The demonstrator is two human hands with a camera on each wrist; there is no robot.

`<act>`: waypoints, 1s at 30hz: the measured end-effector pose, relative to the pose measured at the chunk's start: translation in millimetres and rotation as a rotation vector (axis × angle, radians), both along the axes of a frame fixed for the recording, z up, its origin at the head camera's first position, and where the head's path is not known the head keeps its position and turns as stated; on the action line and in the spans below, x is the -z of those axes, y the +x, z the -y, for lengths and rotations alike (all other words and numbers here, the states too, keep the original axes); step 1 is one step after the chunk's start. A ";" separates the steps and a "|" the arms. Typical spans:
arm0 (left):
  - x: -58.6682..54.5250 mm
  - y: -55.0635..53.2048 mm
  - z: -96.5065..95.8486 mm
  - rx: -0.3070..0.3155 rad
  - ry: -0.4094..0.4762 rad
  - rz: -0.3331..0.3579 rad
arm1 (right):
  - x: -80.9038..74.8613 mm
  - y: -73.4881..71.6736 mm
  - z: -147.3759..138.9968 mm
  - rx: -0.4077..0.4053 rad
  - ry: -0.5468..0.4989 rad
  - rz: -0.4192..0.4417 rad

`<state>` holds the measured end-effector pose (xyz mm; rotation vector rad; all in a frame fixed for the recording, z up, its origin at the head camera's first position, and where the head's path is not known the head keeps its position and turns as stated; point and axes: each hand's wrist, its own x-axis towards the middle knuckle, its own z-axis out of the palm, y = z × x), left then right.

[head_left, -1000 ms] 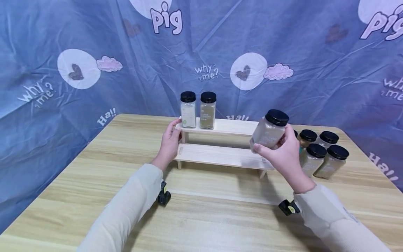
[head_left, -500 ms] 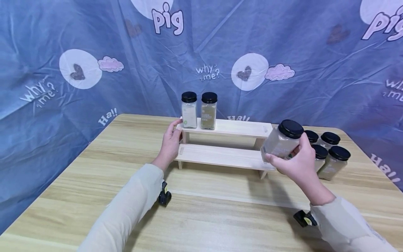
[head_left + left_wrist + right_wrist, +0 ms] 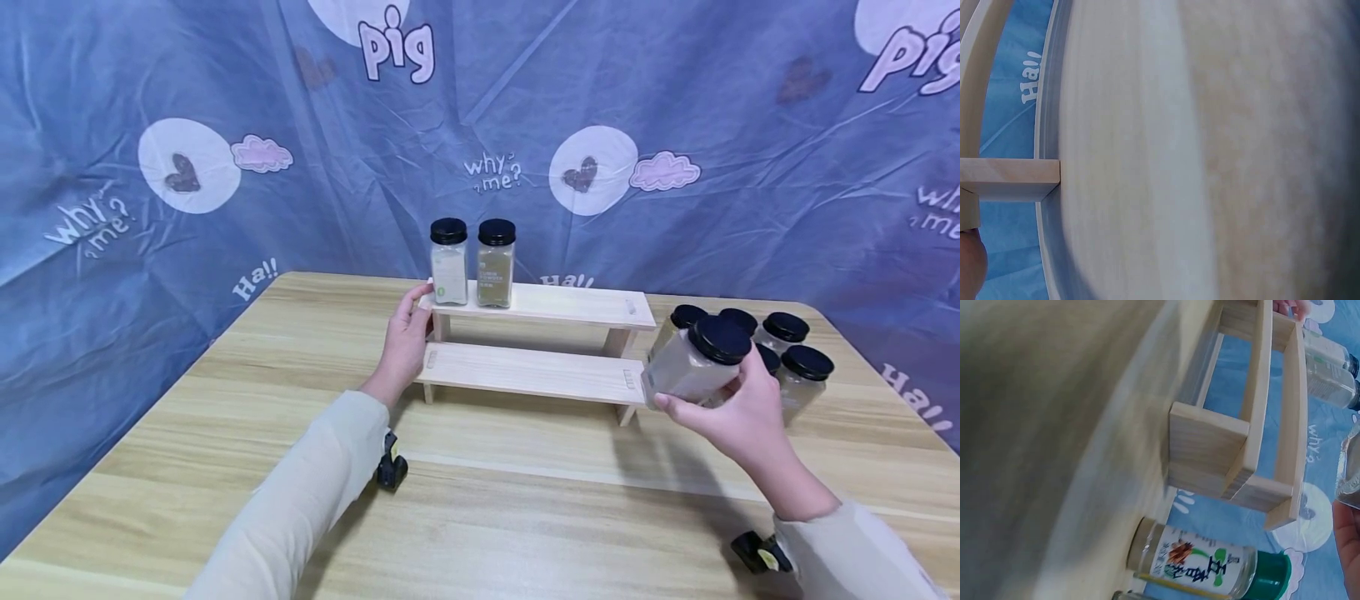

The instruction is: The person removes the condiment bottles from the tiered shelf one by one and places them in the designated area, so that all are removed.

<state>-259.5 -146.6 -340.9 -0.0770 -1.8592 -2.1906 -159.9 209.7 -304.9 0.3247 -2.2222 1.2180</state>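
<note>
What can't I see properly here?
Head view: table jars, partly hidden by the held jar and right hand.
Head view: smallest print on right shelf jar, too tiny.
Left wrist view: most of left hand, cut by left edge.
Right wrist view: most of held jar, cut by right edge.

Beyond the left hand (image 3: pixel 405 342) and right hand (image 3: pixel 750 417), my remote feed shows a creased blue cloth (image 3: pixel 375 217) printed with white circles (image 3: pixel 216 167), pink clouds (image 3: pixel 665 171) and pale lettering (image 3: pixel 396 48), while a wood-grain tabletop (image 3: pixel 525 533) spreads beneath both, softly shadowed near the right one.
</note>
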 end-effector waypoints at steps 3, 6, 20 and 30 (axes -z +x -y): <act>0.1 -0.4 -0.2 -0.001 0.000 0.004 | 2.3 2.5 -4.7 0.002 0.024 0.016; 0.4 -0.7 -0.4 -0.003 -0.003 0.005 | 4.9 4.7 -9.8 0.005 0.045 0.034; -0.1 -0.4 0.2 -0.002 -0.027 0.019 | 13.3 11.5 -30.5 -0.060 0.147 0.056; -1.2 0.7 0.3 0.005 -0.015 0.008 | 16.7 10.2 -46.1 -0.112 0.183 0.183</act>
